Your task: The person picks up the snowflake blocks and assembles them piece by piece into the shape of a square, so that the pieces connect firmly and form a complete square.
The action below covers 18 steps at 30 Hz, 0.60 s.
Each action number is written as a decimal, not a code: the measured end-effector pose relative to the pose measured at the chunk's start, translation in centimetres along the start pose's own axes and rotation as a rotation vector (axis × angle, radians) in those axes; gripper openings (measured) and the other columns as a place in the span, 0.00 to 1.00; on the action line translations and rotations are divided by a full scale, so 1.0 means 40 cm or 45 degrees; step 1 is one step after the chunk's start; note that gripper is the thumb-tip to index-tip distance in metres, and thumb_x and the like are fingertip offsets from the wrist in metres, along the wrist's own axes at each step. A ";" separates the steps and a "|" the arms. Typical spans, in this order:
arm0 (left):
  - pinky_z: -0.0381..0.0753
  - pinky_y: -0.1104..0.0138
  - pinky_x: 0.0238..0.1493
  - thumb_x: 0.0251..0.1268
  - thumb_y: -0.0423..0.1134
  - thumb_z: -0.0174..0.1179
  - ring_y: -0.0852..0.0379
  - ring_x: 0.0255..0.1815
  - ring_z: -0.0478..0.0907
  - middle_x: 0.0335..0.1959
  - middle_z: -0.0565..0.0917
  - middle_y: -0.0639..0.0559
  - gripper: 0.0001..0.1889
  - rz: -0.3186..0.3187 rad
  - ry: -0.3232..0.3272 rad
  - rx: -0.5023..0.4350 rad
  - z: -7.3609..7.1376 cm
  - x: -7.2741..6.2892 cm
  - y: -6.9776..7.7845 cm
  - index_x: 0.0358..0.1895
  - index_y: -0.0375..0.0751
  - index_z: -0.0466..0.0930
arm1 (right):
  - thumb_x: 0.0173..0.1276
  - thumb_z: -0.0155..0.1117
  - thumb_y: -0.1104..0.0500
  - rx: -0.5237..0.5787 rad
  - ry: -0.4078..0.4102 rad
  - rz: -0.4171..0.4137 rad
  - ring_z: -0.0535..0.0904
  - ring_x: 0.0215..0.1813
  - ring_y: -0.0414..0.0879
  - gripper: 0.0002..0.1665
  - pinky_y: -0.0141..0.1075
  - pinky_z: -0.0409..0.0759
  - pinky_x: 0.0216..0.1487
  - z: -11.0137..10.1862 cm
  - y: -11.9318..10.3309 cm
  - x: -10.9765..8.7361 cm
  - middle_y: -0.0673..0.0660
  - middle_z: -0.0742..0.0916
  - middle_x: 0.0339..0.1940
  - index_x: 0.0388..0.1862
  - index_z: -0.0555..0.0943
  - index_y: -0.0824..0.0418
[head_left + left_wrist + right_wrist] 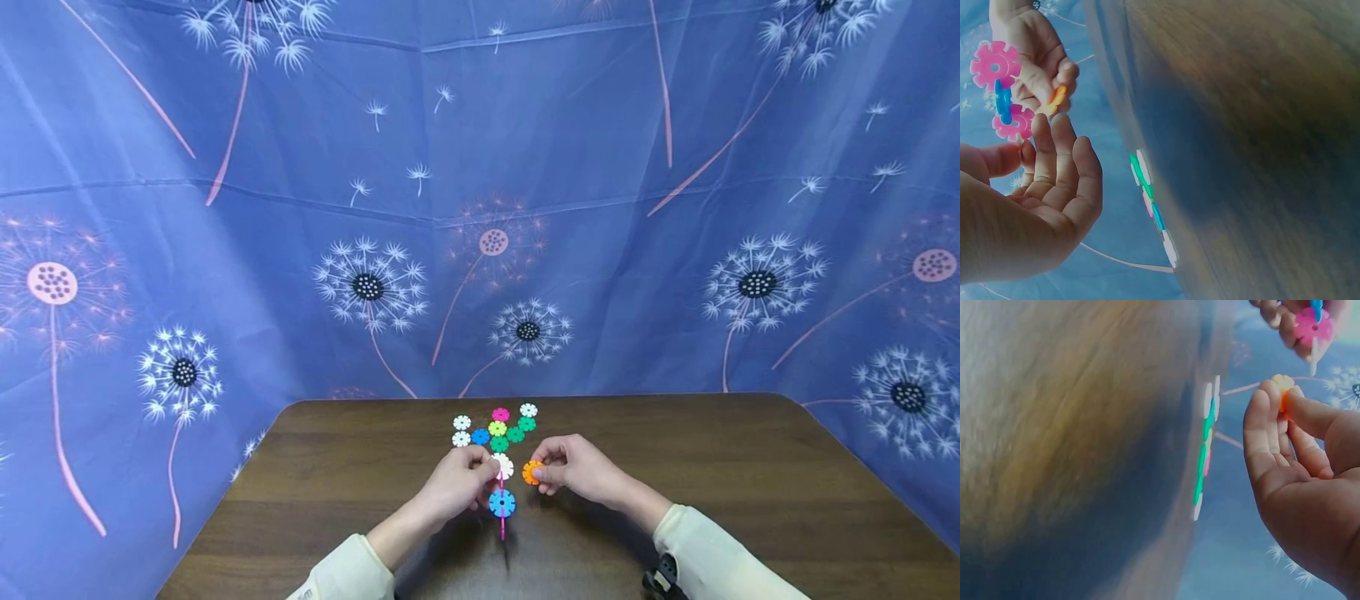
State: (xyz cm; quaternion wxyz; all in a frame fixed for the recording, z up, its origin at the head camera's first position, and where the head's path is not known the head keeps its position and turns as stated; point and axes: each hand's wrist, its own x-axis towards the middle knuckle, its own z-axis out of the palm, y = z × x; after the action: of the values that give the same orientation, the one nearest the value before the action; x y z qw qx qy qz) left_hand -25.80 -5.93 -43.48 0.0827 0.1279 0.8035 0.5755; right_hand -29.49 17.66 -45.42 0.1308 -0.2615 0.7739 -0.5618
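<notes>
Pinching one orange disc (pixel 529 473).

No text, number or sign can be read; the small mark (pixel 305 594) on the left sleeve (pixel 347 570) is illegible.

Draped nook, wooden table (pixel 330 467), blue cloth (pixel 607 250) (dandelion-printed)

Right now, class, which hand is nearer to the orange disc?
Right: the right hand pinches the orange disc, while the left hand is apart from it, to its left.
</notes>
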 end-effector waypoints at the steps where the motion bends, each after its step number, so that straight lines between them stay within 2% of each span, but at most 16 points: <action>1: 0.73 0.63 0.21 0.73 0.37 0.58 0.52 0.19 0.78 0.22 0.80 0.50 0.12 0.000 0.001 0.003 0.000 0.001 0.001 0.29 0.36 0.78 | 0.70 0.66 0.68 0.005 0.012 -0.005 0.85 0.31 0.55 0.05 0.49 0.86 0.37 0.003 -0.005 -0.001 0.67 0.86 0.32 0.38 0.82 0.71; 4: 0.73 0.63 0.20 0.72 0.37 0.58 0.51 0.19 0.78 0.22 0.80 0.49 0.12 -0.002 -0.002 0.002 0.002 0.001 0.004 0.29 0.36 0.77 | 0.69 0.68 0.67 0.004 0.042 -0.016 0.85 0.34 0.61 0.05 0.48 0.86 0.37 0.011 -0.019 -0.004 0.70 0.86 0.34 0.38 0.83 0.70; 8: 0.73 0.63 0.20 0.73 0.37 0.58 0.51 0.19 0.78 0.22 0.80 0.47 0.12 0.002 -0.004 -0.014 0.005 0.001 0.006 0.29 0.35 0.77 | 0.68 0.69 0.66 -0.021 0.064 -0.036 0.85 0.33 0.61 0.05 0.50 0.86 0.38 0.018 -0.039 -0.006 0.69 0.87 0.33 0.38 0.84 0.69; 14: 0.74 0.63 0.20 0.73 0.37 0.58 0.53 0.18 0.76 0.23 0.80 0.47 0.13 0.003 0.004 -0.026 0.010 -0.001 0.006 0.30 0.32 0.77 | 0.67 0.70 0.66 -0.047 0.078 -0.057 0.85 0.32 0.59 0.05 0.53 0.85 0.38 0.028 -0.050 -0.004 0.69 0.87 0.31 0.37 0.84 0.68; 18: 0.73 0.65 0.20 0.73 0.36 0.58 0.55 0.18 0.76 0.21 0.79 0.49 0.13 -0.003 -0.003 -0.043 0.012 -0.004 0.009 0.30 0.30 0.77 | 0.66 0.71 0.65 -0.141 0.119 -0.085 0.85 0.30 0.55 0.04 0.51 0.85 0.36 0.036 -0.051 -0.001 0.63 0.87 0.29 0.34 0.85 0.65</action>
State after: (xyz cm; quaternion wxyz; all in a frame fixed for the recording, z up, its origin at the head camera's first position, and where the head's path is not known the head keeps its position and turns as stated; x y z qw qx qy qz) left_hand -25.49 -5.43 -43.30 0.0864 0.1261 0.7938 0.5887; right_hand -28.22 16.03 -43.98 0.0611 -0.2674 0.7998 -0.5339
